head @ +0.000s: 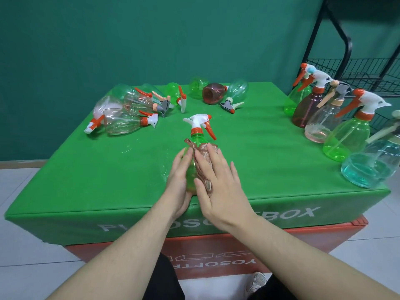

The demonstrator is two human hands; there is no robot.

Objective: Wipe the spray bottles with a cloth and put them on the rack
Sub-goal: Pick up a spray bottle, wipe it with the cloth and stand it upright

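The translucent green plastic spray bottle [195,135], with its white-and-orange trigger head, is near the middle of the green-covered table [259,152], towards the front edge, held between both hands. The left hand [178,180] cups the bottle's left side, fingers curled around its body. The right hand [218,182] lies flat over a brown patterned cloth [203,159], its fingers straight and spread, pressing the cloth against the bottle's right side. Judging by this, wiping of this bottle is in progress.

At the table's right edge 6 bottles stand upright in a row: a green one [297,98], a dark reddish one [307,109], a clear pinkish one [320,124], a second green one [348,137], a pale blue one [372,167], and another behind the row that is mostly hidden. Whether these are already wiped cannot be told. None is visibly on the black wire rack [363,72], which stands behind them off the right side, so shelving seems still to come.

At the far left, a heap of clear and green bottles [125,111] lies on its side, and 3 more [216,92] lie toppled at the back centre; these probably remain to be cleaned. The upright row stands between the hands and the rack, so a reach there would need to clear those trigger heads.
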